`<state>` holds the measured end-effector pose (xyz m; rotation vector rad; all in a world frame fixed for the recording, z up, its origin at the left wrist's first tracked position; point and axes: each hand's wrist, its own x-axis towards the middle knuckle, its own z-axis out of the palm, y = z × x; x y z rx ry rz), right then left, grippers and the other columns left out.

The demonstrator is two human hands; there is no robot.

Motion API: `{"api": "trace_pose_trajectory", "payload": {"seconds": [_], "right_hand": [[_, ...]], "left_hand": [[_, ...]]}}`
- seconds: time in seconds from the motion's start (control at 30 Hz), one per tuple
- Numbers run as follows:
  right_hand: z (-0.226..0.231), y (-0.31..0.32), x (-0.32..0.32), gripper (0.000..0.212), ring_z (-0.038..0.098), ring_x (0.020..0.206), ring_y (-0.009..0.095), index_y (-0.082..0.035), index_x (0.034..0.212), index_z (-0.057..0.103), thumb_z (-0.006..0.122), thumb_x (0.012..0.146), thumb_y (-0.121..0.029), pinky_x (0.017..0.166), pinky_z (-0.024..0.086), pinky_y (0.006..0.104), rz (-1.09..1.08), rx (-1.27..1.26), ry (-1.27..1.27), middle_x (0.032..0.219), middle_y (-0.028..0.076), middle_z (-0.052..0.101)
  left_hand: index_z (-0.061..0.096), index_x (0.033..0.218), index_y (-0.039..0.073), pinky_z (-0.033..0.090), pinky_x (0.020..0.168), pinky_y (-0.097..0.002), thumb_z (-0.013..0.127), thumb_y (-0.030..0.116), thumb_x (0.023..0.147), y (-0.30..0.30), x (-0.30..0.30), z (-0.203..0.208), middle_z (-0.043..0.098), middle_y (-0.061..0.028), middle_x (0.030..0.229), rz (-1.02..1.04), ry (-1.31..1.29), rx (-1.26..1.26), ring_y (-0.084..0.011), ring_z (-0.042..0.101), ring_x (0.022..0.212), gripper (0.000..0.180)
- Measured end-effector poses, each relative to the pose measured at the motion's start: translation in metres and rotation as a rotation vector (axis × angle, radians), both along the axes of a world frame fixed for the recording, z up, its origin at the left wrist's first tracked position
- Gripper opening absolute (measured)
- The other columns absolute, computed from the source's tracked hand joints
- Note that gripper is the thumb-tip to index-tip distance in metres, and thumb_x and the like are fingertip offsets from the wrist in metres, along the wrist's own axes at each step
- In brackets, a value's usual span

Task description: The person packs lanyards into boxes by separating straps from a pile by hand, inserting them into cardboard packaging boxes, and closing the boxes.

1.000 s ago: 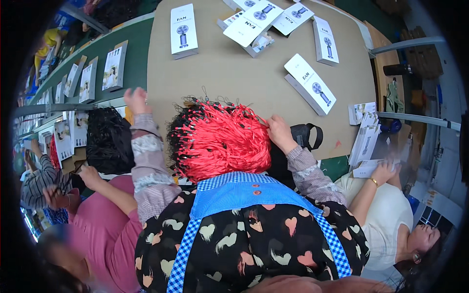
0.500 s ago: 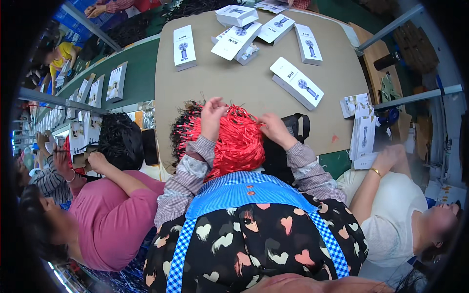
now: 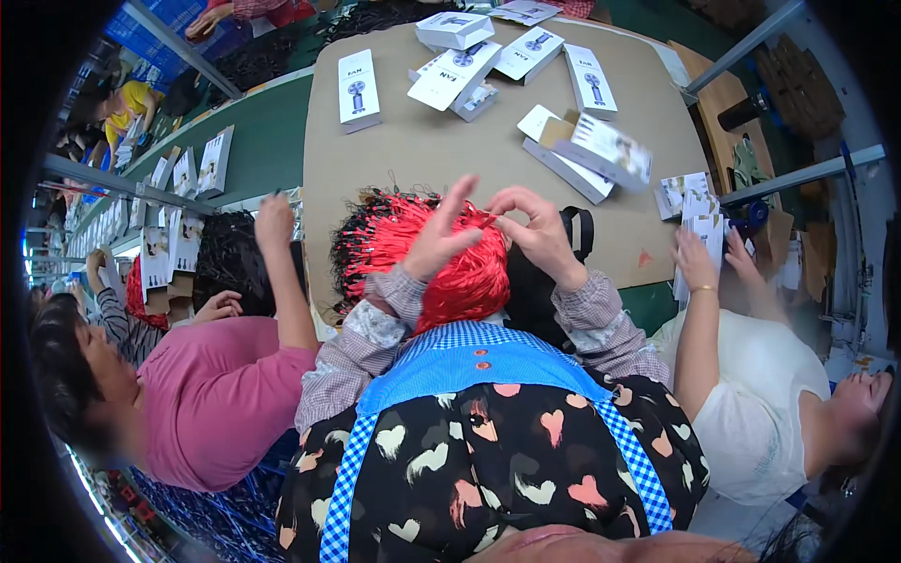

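Note:
A thick heap of red straps (image 3: 460,281) with black cord ends lies in front of me at the table's near edge. Over its top hovers my left hand (image 3: 441,235), thumb and fingers spread, holding nothing. At the heap's right side my right hand (image 3: 542,233) has thumb and forefinger pinched on a thin red strap (image 3: 490,221). Where that strap runs below the fingers is hard to make out. Beside the heap, partly under my right forearm, sits something black with a loop handle (image 3: 580,233).
Several white fan boxes (image 3: 357,89) lie across the brown tabletop (image 3: 422,145). A blurred box (image 3: 610,152) overlaps another at right. A co-worker's hands (image 3: 699,258) are at a box stack. On the left, a person in pink (image 3: 225,403) sits by black straps (image 3: 235,267).
My left hand has opened out and shifted right; my right hand has risen into a pinch. A blurred box has appeared over the right-hand box. Both neighbours' arms have moved.

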<state>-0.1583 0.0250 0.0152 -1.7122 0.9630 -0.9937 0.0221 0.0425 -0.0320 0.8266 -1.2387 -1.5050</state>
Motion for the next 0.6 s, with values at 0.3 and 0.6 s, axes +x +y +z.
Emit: {"api": "trace_pose_trajectory", "payload": {"seconds": [0.3, 0.6], "right_hand": [[0.025, -0.037, -0.077, 0.016, 0.049, 0.068, 0.011, -0.006, 0.102, 0.051, 0.048, 0.087, -0.005, 0.070, 0.043, 0.0243, -0.014, 0.401, -1.033, 0.074, 0.001, 0.050], [-0.054, -0.021, 0.023, 0.031, 0.053, 0.090, 0.015, -0.002, 0.106, 0.052, 0.062, 0.077, -0.007, 0.079, 0.043, 0.0297, 0.240, 0.330, 0.085, 0.092, 0.007, 0.057]], "left_hand": [[0.054, 0.089, -0.001, 0.043, 0.066, -0.0225, 0.040, 0.012, 0.093, -0.001, 0.002, 0.008, 0.056, -0.0033, 0.078, -0.227, -0.077, 0.146, -0.0093, 0.052, 0.067, 0.020], [0.052, 0.089, 0.000, 0.042, 0.085, -0.0304, 0.040, 0.016, 0.094, -0.024, 0.006, 0.038, 0.056, -0.0085, 0.090, -0.129, 0.317, 0.228, -0.0176, 0.055, 0.086, 0.020]]}}
